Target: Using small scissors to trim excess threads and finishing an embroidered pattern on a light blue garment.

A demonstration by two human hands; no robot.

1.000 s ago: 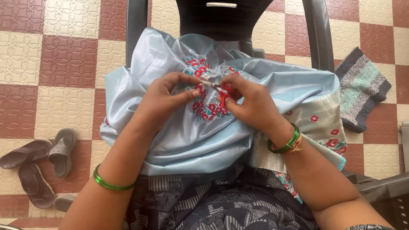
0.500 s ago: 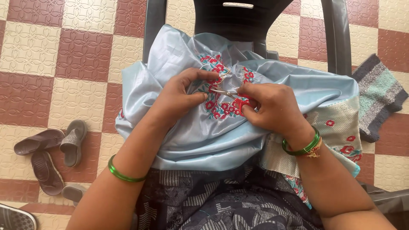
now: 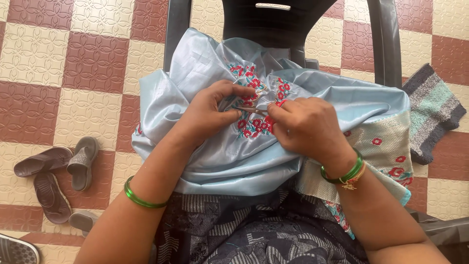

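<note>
A light blue satin cloth (image 3: 224, 156) with red flower embroidery (image 3: 255, 124) lies bunched over my lap. My left hand (image 3: 212, 110) pinches the cloth just left of the flowers, thumb and fingers closed on a fold. My right hand (image 3: 305, 124) grips a thin metal tool (image 3: 250, 109), likely small scissors or a needle, whose tip points left into the embroidery between the two hands. Green bangles sit on both forearms.
A dark plastic chair (image 3: 278, 24) stands right in front of my knees, the cloth draped against it. Several sandals (image 3: 53, 171) lie on the checked tile floor at the left. A striped grey and teal mat (image 3: 432, 110) lies at the right.
The view has shifted slightly, so cloth and hands sit a little further right and lower. Both hands stay closed at the embroidery, with the tool tip still between them.
</note>
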